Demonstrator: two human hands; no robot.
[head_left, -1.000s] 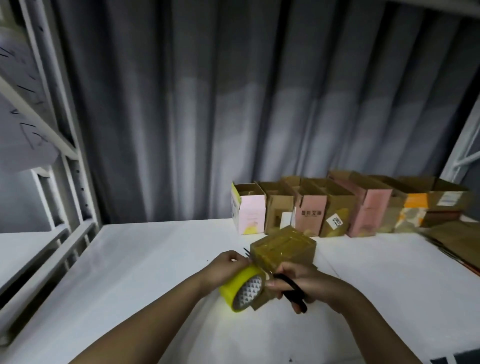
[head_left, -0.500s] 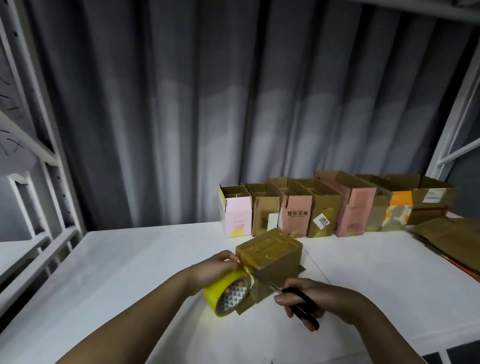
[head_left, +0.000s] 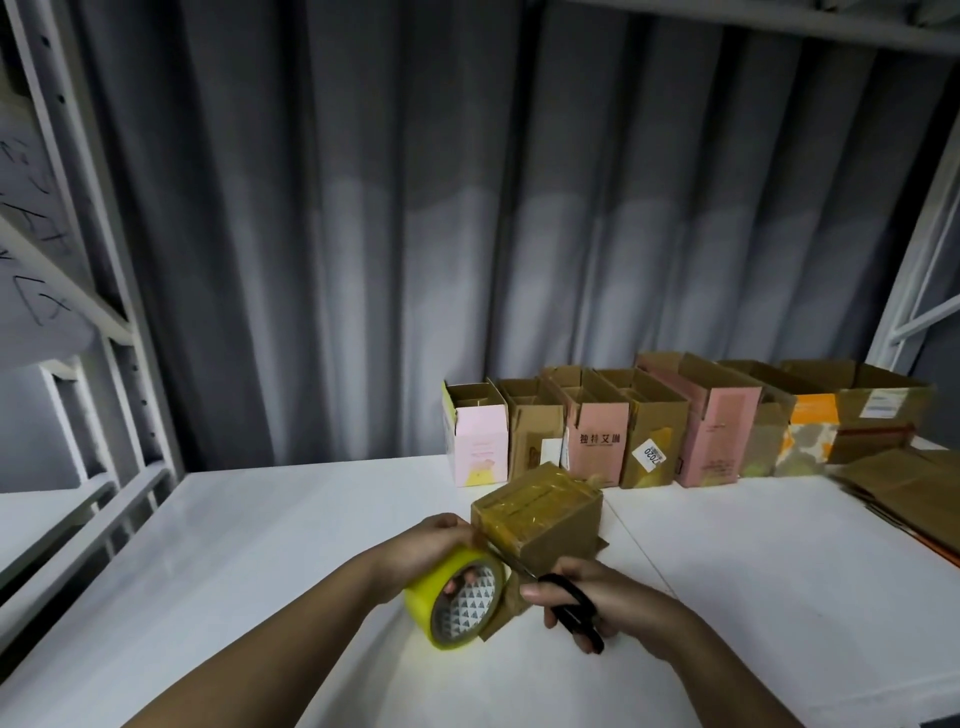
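Head view: the scissors (head_left: 571, 605) lie slantwise, black handles toward the person and blades pointing away and left at the strip between the yellow tape roll (head_left: 432, 597) and the taped-shut cardboard box (head_left: 550, 527) on the white table (head_left: 260, 571). The right hand (head_left: 618, 597) curls through the handles. The left hand (head_left: 423, 545) grips the roll, fingertips inside its core. Open cartons (head_left: 597, 431) line the back, their contents hidden.

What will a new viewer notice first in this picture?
The bright yellow tape roll, gripped by the left hand low in the middle, stands out most. Beside it the right hand holds black scissors at a taped brown box. Behind, open cartons stand in a row on the white table.
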